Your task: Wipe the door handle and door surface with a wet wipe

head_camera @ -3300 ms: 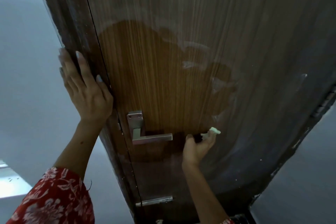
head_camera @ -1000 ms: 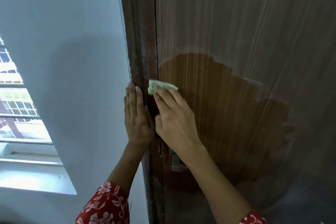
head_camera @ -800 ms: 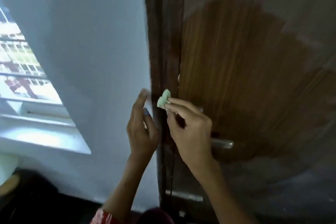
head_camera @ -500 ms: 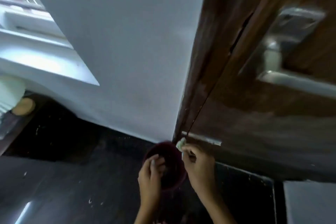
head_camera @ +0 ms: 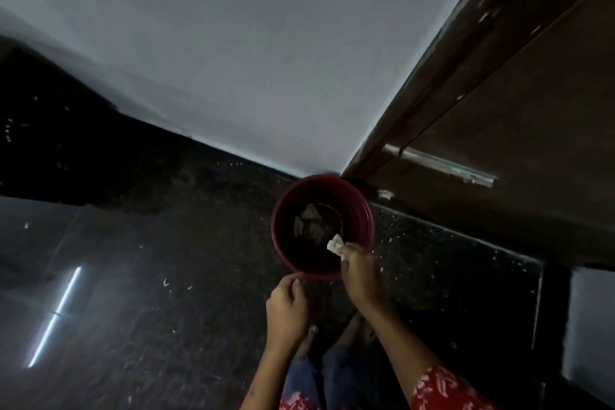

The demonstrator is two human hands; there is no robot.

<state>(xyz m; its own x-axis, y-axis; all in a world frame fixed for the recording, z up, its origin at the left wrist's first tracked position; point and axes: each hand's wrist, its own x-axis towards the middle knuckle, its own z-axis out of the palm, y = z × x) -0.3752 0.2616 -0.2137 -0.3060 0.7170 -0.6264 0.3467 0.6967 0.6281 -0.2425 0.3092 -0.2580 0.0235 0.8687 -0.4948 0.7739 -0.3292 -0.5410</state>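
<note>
One right hand (head_camera: 357, 271) pinches wipe (head_camera: 335, 242) over bucket rim (head_camera: 368, 230).

Both hands reach down at lower centre of the frame: right hand (head_camera: 357, 271) pinching something white, left hand (head_camera: 288, 308) loosely curled.
</note>
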